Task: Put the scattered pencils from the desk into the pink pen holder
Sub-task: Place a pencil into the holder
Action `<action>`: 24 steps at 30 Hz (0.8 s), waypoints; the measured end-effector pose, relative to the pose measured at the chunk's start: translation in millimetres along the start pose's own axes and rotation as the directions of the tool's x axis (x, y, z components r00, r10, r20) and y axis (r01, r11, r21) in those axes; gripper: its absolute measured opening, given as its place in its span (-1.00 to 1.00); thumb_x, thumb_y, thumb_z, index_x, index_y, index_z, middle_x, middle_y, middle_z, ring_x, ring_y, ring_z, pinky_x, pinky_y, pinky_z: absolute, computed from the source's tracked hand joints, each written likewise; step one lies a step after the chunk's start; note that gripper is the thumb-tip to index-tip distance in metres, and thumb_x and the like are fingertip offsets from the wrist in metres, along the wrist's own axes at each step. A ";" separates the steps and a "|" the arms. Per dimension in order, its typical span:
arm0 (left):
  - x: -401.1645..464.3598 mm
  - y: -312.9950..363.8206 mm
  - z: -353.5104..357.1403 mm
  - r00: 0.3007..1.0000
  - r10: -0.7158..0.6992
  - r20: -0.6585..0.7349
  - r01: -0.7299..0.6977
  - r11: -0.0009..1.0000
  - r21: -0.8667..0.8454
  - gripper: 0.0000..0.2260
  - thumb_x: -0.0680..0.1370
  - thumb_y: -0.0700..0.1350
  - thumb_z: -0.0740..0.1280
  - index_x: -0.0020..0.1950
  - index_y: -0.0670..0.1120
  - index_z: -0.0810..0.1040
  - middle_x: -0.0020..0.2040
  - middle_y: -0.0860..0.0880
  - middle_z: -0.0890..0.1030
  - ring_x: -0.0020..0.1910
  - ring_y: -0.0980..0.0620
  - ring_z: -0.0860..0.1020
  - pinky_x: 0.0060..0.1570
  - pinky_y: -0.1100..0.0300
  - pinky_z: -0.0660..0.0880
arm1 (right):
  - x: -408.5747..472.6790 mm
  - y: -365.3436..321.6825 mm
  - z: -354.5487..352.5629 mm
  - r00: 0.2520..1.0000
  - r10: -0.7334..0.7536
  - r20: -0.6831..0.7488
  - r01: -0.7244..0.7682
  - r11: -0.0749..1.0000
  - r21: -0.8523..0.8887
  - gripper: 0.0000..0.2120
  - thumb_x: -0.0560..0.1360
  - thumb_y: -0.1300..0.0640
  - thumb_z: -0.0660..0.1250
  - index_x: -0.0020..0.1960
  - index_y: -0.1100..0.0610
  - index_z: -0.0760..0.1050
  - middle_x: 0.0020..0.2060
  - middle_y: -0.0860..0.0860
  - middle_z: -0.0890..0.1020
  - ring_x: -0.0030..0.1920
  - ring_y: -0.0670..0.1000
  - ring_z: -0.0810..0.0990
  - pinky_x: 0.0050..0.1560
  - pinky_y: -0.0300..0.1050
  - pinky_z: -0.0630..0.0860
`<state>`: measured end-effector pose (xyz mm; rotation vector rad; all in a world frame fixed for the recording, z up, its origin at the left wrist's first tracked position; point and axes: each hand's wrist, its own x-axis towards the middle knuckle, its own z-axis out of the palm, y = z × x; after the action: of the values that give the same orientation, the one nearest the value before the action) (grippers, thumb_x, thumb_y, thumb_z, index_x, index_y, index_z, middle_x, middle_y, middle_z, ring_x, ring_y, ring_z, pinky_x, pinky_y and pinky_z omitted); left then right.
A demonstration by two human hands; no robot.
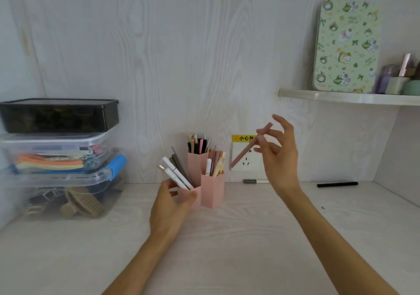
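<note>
While the pink pen holder [205, 181] stood near the back wall in the middle of the table [250, 238], already crowded with pens and pencils in its compartments, the left hand [172, 200] gripped its lowest front compartment, fingers and thumb curled round the wall. Just to its right and higher, the right hand [278, 151] pinched a pink pencil [250, 147] between thumb and fingertips, the other fingers spread loosely, the pencil slanting down toward the holder but well clear of it. Judging by this, most of the job looked done, with this pencil not yet dropped in. Two more remained on the table against the wall: a grey and white pen [255, 181] partly hidden behind the right wrist, and a black pen [337, 184] farther right. Stacked storage boxes [59, 156] sat at the left.
</note>
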<state>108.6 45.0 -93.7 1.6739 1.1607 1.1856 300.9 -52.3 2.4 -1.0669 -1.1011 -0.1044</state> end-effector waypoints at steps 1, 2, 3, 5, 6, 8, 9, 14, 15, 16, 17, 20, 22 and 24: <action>-0.1 0.0 -0.5 1.000 0.006 -0.002 -0.006 1.000 -0.008 -0.52 0.35 0.14 0.46 0.20 0.09 0.41 0.02 0.14 0.54 -0.02 0.10 0.52 -0.08 0.17 0.39 | 8.0 -6.3 9.7 1.000 -0.013 0.002 0.013 1.000 -0.006 -0.64 0.55 0.24 0.25 0.30 0.01 0.32 -0.03 -0.01 0.61 -0.18 -0.05 0.68 -0.15 -0.24 0.61; -0.3 0.1 -1.1 1.000 0.004 -0.004 -0.004 1.000 -0.029 -0.53 0.34 0.15 0.47 0.18 0.10 0.42 0.01 0.14 0.55 -0.03 0.10 0.52 -0.08 0.16 0.41 | 15.5 -11.6 20.2 1.000 -0.026 0.004 0.026 0.999 -0.023 -0.64 0.55 0.26 0.25 0.31 0.04 0.35 -0.02 0.00 0.61 -0.20 -0.04 0.68 -0.16 -0.24 0.61; -0.2 0.1 -2.6 1.000 -0.001 -0.004 0.001 0.998 -0.056 -0.55 0.34 0.14 0.47 0.16 0.12 0.42 0.01 0.14 0.55 -0.02 0.10 0.52 -0.07 0.15 0.44 | 22.2 -15.5 31.8 0.999 -0.041 0.001 0.041 0.998 -0.048 -0.64 0.54 0.27 0.25 0.31 0.06 0.35 -0.01 0.01 0.61 -0.20 -0.04 0.68 -0.17 -0.25 0.61; -1.2 1.2 -3.7 1.000 -0.008 -0.003 0.008 0.996 -0.093 -0.59 0.35 0.11 0.48 0.13 0.14 0.42 0.01 0.14 0.56 -0.01 0.09 0.53 -0.03 0.11 0.48 | 30.9 -19.4 53.8 0.998 -0.063 -0.003 0.063 0.994 -0.093 -0.65 0.54 0.29 0.25 0.30 0.08 0.35 -0.03 -0.03 0.59 -0.20 -0.05 0.66 -0.18 -0.28 0.60; -1.7 1.6 -4.1 1.000 -0.007 -0.003 0.007 0.995 -0.100 -0.59 0.36 0.10 0.49 0.12 0.14 0.42 0.01 0.14 0.55 0.00 0.09 0.52 -0.04 0.13 0.47 | 32.2 -18.9 64.2 0.998 -0.065 0.008 0.065 0.991 -0.115 -0.66 0.54 0.29 0.25 0.29 0.08 0.35 -0.05 -0.05 0.58 -0.20 -0.05 0.66 -0.18 -0.28 0.60; -2.4 1.7 -4.8 1.000 -0.003 -0.020 0.001 0.994 -0.108 -0.59 0.35 0.10 0.49 0.12 0.14 0.42 0.00 0.16 0.54 0.00 0.12 0.51 -0.11 0.19 0.40 | 29.9 -13.8 81.5 0.997 -0.029 0.076 0.042 0.983 -0.178 -0.69 0.53 0.28 0.26 0.25 0.09 0.37 -0.05 -0.02 0.60 -0.17 -0.01 0.66 -0.17 -0.19 0.61; -2.7 3.1 -3.3 0.999 0.000 -0.033 -0.004 0.994 -0.106 -0.58 0.35 0.11 0.49 0.11 0.14 0.41 0.01 0.16 0.54 -0.01 0.13 0.50 -0.12 0.21 0.38 | 27.5 -9.9 85.4 0.992 -0.006 0.127 0.036 0.972 -0.233 -0.71 0.53 0.26 0.28 0.23 0.09 0.41 -0.04 -0.01 0.62 -0.13 0.00 0.66 -0.13 -0.14 0.61; -2.2 4.8 -1.0 0.982 0.030 -0.189 -0.033 0.999 -0.011 -0.49 0.22 0.17 0.53 -0.02 0.11 0.30 -0.09 0.15 0.48 -0.11 0.12 0.48 -0.32 0.23 0.32 | 21.2 10.2 90.4 0.904 0.211 0.371 -0.003 0.872 -0.489 -0.70 0.57 0.04 0.20 0.20 0.15 0.54 0.19 0.03 0.60 0.31 0.03 0.44 0.33 -0.06 0.34; -3.3 5.6 -1.2 0.974 0.068 -0.218 -0.065 0.998 0.022 -0.49 0.21 0.16 0.53 -0.06 0.10 0.28 -0.15 0.15 0.46 -0.18 0.13 0.45 -0.36 0.24 0.29 | 21.5 10.0 89.4 0.869 0.282 0.406 -0.045 0.864 -0.502 -0.69 0.59 0.01 0.15 0.18 0.13 0.54 0.16 0.01 0.59 0.32 0.04 0.40 0.34 -0.03 0.31; -4.3 6.4 -1.6 0.964 0.111 -0.241 -0.102 0.993 0.050 -0.50 0.21 0.14 0.53 -0.10 0.10 0.26 -0.21 0.14 0.43 -0.24 0.14 0.43 -0.40 0.26 0.26 | 20.7 8.5 87.7 0.832 0.334 0.443 -0.088 0.867 -0.490 -0.70 0.60 0.00 0.10 0.05 0.08 0.57 0.05 -0.05 0.61 0.23 0.06 0.41 0.28 -0.03 0.32; -6.2 7.8 -1.4 0.953 0.155 -0.260 -0.141 0.987 0.072 -0.51 0.21 0.12 0.53 -0.13 0.09 0.25 -0.25 0.12 0.41 -0.28 0.14 0.40 -0.41 0.27 0.24 | 19.6 6.2 83.8 0.809 0.363 0.462 -0.124 0.874 -0.469 -0.67 0.61 0.02 0.07 -0.10 0.06 0.58 -0.10 -0.09 0.60 0.13 0.06 0.42 0.19 -0.05 0.32; -14.5 14.0 -5.4 0.887 0.347 -0.305 -0.316 0.937 0.146 -0.59 0.32 0.07 0.50 -0.17 0.06 0.25 -0.33 0.11 0.36 -0.36 0.15 0.35 -0.42 0.32 0.22 | 16.8 3.1 67.7 0.815 0.342 0.468 -0.193 0.922 -0.337 -0.61 0.63 0.08 0.01 0.09 0.28 0.54 0.08 0.12 0.59 0.16 0.09 0.47 0.15 -0.09 0.39; -23.0 19.8 -10.9 0.810 0.528 -0.257 -0.487 0.848 0.207 -0.68 0.41 0.07 0.43 -0.18 0.04 0.28 -0.35 0.16 0.33 -0.39 0.14 0.34 -0.41 0.38 0.24 | 11.0 7.5 44.9 0.866 0.317 0.387 -0.235 0.940 -0.247 -0.65 0.63 0.06 0.00 0.22 0.13 0.49 0.14 -0.04 0.54 0.15 -0.08 0.48 0.04 -0.22 0.45; -34.2 27.2 -12.8 0.705 0.695 -0.139 -0.658 0.715 0.237 -0.77 0.46 0.10 0.33 -0.18 0.04 0.32 -0.32 0.22 0.33 -0.36 0.12 0.34 -0.41 0.41 0.27 | 1.8 20.6 9.0 0.931 0.274 0.240 -0.217 0.947 -0.236 -0.72 0.62 0.04 0.05 0.17 0.01 0.50 0.07 -0.16 0.55 0.08 -0.21 0.49 -0.02 -0.43 0.41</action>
<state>97.6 5.4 -74.0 2.2571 0.7759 1.8040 307.1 -34.0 -9.2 -1.4304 -1.2076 0.1359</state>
